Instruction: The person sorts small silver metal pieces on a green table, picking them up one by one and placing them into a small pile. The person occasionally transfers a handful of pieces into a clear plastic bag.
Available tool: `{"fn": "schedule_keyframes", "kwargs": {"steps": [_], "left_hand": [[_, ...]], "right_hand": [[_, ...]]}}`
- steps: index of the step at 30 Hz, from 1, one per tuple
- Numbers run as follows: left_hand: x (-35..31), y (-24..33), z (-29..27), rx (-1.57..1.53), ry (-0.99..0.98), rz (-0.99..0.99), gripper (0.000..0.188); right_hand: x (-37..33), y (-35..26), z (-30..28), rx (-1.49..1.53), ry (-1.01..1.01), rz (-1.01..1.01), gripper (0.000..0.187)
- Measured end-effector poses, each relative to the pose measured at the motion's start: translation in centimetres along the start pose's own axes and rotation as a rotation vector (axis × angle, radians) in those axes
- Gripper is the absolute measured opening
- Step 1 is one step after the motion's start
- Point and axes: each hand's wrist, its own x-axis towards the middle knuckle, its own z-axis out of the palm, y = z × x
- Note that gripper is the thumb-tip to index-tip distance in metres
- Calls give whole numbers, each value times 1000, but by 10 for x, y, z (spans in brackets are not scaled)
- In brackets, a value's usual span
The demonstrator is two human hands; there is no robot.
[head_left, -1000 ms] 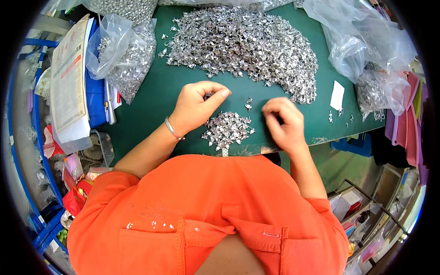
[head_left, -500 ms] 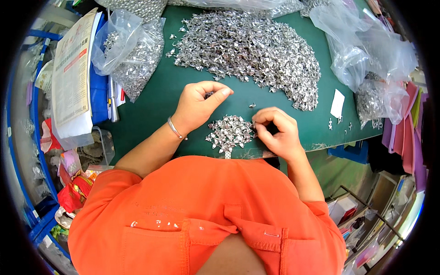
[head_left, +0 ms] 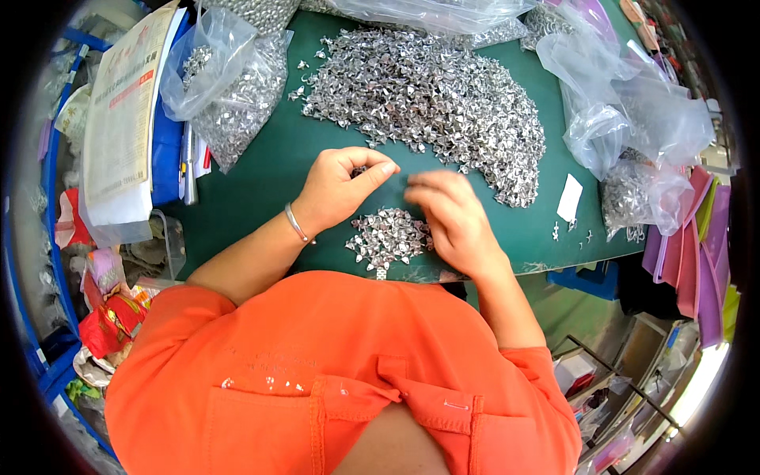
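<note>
My left hand (head_left: 340, 188), with a silver bangle (head_left: 296, 222) at the wrist, is closed above the green table, thumb and forefinger pinched together. Small silvery metal pieces (head_left: 359, 170) show in the curl of its fingers; whatever sits at the fingertips is too small to make out. Close to those fingertips is my right hand (head_left: 453, 215), its fingers smeared by motion, so a hold cannot be seen. Between my wrists, near the table's front edge, lies a small pile of pointed silvery metal pieces (head_left: 386, 237), partly behind the right hand.
A large heap of similar metal pieces (head_left: 427, 95) spreads across the far table (head_left: 245, 198). Clear plastic bags of metal parts (head_left: 241, 111) stand at left, back and right (head_left: 633, 194). A white paper slip (head_left: 569, 198) lies at right, papers on a blue holder (head_left: 168, 150) at left.
My right hand has moved from the small pile's right edge up and left toward my left fingertips. My left hand keeps its pinch. The whole view has shifted slightly.
</note>
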Motion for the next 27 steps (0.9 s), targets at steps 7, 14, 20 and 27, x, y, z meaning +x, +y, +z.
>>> {"fn": "schedule_keyframes", "kwargs": {"steps": [7,14,20,27], "left_hand": [[-1,3,-1,-32,-21,-36,18],[-1,3,-1,4,-34,-35,17],[-2,2,-1,37,-8,20,19],[-2,-2,-1,19,-8,48,19]], "right_hand": [[5,20,-6,-273,-36,14,40],[-34,17,-10,-148,136,138,44],[-60,25,-9,45,529,431,20],[-45,13,5,-202,341,164,22]]}}
